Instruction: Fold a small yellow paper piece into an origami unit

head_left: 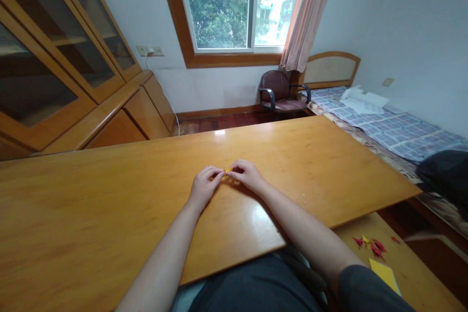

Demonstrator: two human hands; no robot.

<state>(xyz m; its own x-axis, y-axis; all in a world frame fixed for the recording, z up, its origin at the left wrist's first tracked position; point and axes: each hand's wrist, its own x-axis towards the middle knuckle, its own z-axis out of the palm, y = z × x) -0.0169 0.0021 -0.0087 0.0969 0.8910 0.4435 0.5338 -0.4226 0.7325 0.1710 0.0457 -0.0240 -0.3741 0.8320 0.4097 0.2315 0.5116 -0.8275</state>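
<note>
A small piece of folded yellow paper (228, 171) is held between my two hands, just over the wooden table (109, 195). My left hand (206, 183) pinches its left end between thumb and fingertips. From the other side, my right hand (248, 175) grips the right end the same way. Fingertips cover much of the paper, so its exact folded shape is too small to make out.
Small red and yellow folded paper pieces (378, 248) and a yellow paper sheet (384, 274) lie on a lower wooden surface (413, 273) at right. Beyond the table stand a brown armchair (278, 90), a bed (395, 129) and a glass-door cabinet (73, 53).
</note>
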